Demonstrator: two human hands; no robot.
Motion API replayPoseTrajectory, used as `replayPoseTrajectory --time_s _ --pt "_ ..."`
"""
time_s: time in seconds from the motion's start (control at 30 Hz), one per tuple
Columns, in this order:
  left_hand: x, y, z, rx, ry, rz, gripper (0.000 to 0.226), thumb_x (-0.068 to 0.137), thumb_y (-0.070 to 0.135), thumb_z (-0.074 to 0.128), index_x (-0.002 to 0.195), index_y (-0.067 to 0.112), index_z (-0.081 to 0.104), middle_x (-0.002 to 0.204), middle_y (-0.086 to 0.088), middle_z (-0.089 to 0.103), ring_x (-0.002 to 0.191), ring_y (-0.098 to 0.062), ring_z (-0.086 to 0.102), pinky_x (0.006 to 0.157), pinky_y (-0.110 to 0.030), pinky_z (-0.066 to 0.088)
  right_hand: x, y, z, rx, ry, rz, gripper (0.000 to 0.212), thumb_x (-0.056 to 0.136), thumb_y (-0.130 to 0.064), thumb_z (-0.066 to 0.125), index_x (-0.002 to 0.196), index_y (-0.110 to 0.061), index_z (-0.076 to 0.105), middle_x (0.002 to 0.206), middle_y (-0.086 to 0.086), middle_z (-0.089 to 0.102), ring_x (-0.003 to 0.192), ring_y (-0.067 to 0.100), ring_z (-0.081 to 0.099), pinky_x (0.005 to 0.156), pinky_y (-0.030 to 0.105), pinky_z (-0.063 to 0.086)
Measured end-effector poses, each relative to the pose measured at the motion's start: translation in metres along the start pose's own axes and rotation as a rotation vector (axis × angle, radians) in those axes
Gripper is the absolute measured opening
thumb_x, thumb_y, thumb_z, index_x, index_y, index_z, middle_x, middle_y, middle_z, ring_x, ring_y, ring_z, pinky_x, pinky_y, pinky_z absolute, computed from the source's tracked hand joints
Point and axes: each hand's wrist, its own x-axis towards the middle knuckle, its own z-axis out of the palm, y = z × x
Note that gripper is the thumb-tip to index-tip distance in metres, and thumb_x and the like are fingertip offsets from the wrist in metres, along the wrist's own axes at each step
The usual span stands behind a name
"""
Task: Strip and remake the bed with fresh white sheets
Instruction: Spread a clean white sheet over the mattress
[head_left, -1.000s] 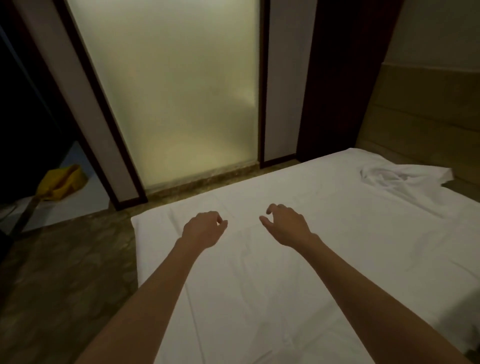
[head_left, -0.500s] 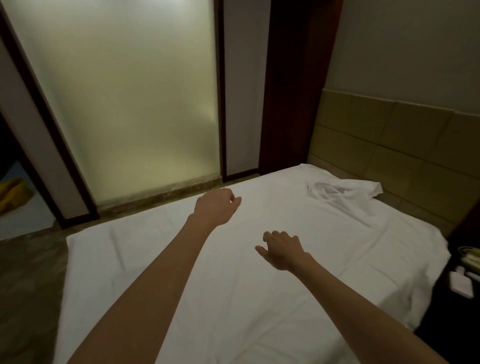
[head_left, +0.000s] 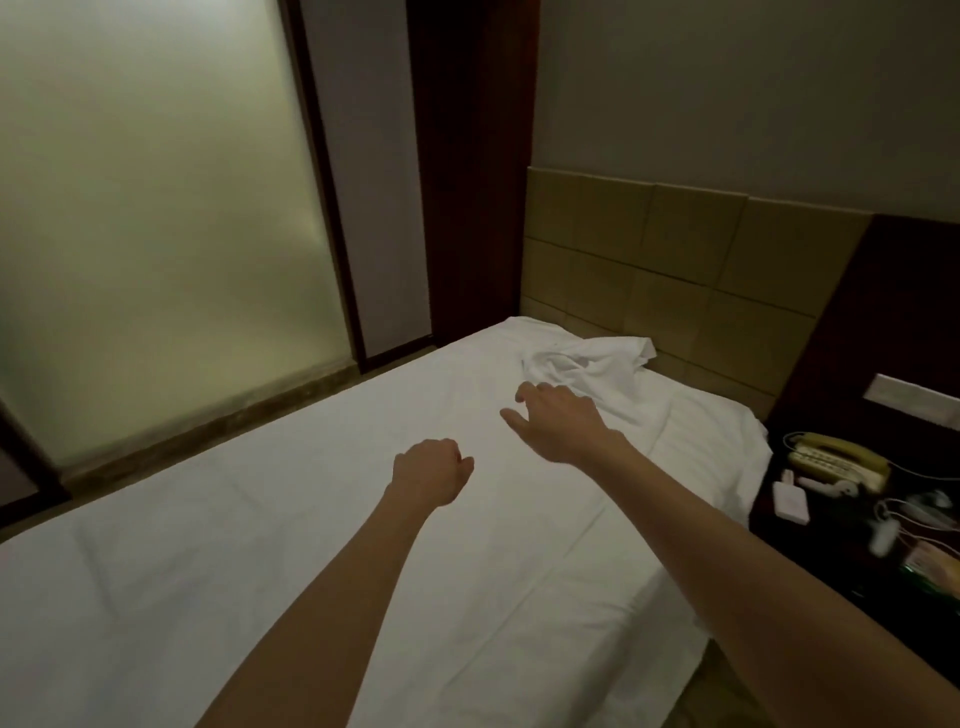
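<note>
A white sheet (head_left: 291, 545) lies spread flat over the bed, with a few creases. A crumpled white cloth (head_left: 592, 364) sits bunched near the headboard. My right hand (head_left: 563, 423) reaches out over the sheet toward that cloth, fingers spread and relaxed, holding nothing; its fingertips are just short of the cloth. My left hand (head_left: 431, 470) hovers above the middle of the bed with the fingers curled in and nothing in it.
A padded tan headboard (head_left: 675, 275) stands at the bed's far end. A dark nightstand (head_left: 852, 525) on the right carries a telephone (head_left: 831, 460), cables and small items. A frosted glass panel (head_left: 156, 218) runs along the bed's far side.
The view has swung right toward the headboard. My right hand has moved forward toward the crumpled cloth, while my left hand has dropped back behind it.
</note>
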Motion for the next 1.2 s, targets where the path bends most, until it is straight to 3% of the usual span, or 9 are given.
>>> replayPoseTrajectory --time_s 0.13,0.37,0.67,0.97,1.2 --pt "0.013 0.021 -0.001 0.005 0.011 0.077 0.043 0.101 0.043 0.036 0.121 0.012 0.057 0.115 -0.007 0.064 0.103 -0.023 0.060 0.092 -0.035 0.048 -0.003 0.022 -0.001 -0.010 0.024 0.074 0.050 0.101 -0.048 0.031 0.137 -0.015 0.042 0.141 0.009 0.047 0.127 0.028 0.045 0.103 0.045 0.035" --pt "0.039 0.055 -0.031 0.003 0.132 0.224 0.041 0.100 0.041 0.037 0.120 0.013 0.059 0.118 -0.007 0.062 0.105 -0.024 0.058 0.091 -0.037 0.045 -0.012 0.046 0.052 -0.035 -0.128 0.220 0.051 0.101 -0.048 0.030 0.137 -0.014 0.040 0.139 0.010 0.047 0.126 0.030 0.044 0.102 0.045 0.033" --pt "0.096 0.150 -0.017 -0.024 0.232 0.232 0.040 0.101 0.042 0.037 0.127 0.016 0.054 0.123 -0.004 0.061 0.107 -0.021 0.058 0.090 -0.035 0.048 0.015 0.153 0.080 -0.006 -0.190 0.166 0.051 0.101 -0.048 0.029 0.137 -0.012 0.040 0.139 0.010 0.044 0.126 0.030 0.043 0.102 0.044 0.033" --pt "0.152 0.275 0.070 0.004 0.023 0.108 0.041 0.102 0.040 0.035 0.128 0.014 0.051 0.126 -0.007 0.058 0.114 -0.025 0.055 0.091 -0.035 0.042 0.076 0.300 0.024 -0.032 -0.138 0.087 0.052 0.100 -0.049 0.032 0.138 -0.013 0.039 0.139 0.010 0.043 0.126 0.030 0.042 0.101 0.046 0.035" --pt "0.212 0.304 0.076 0.027 -0.036 0.084 0.041 0.101 0.041 0.036 0.129 0.014 0.050 0.127 -0.008 0.057 0.116 -0.025 0.054 0.093 -0.036 0.041 0.147 0.356 0.007 -0.006 -0.096 0.098 0.049 0.100 -0.047 0.033 0.136 -0.014 0.039 0.137 0.009 0.043 0.124 0.030 0.043 0.100 0.046 0.036"
